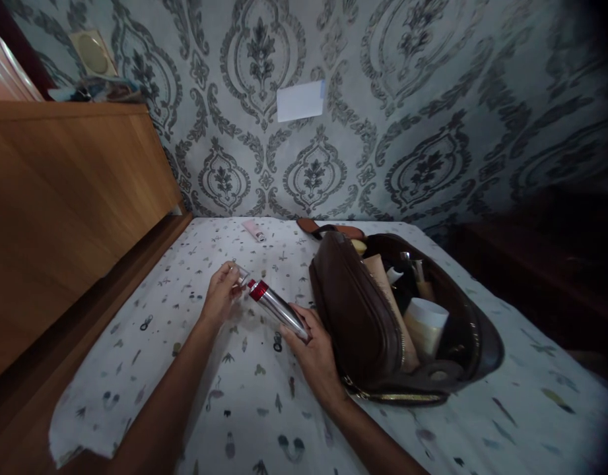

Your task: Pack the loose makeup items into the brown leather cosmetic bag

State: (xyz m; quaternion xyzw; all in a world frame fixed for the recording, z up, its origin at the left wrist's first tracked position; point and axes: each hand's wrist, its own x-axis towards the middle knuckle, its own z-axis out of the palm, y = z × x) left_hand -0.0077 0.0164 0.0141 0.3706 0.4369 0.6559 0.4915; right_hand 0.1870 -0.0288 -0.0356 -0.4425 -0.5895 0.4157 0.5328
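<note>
Over the patterned sheet, my right hand [316,353] is closed around the lower end of a silver bottle [282,310] with a red collar and a small red nozzle. The bottle tilts up toward the left. My left hand [223,290] pinches a clear cap [241,274] just beyond the nozzle, apart from the bottle or nearly so. Right of my right hand lies a dark brown bag [356,310], unzipped. Inside it are a white-lidded jar [425,326], a beige flat item [385,284] and several smaller items.
A pink tube [254,230] lies on the sheet near the wall. Behind the bag is a brown sandal-like item [311,227]. A wooden cabinet [76,198] borders the left side. The patterned wall [313,171] closes off the back.
</note>
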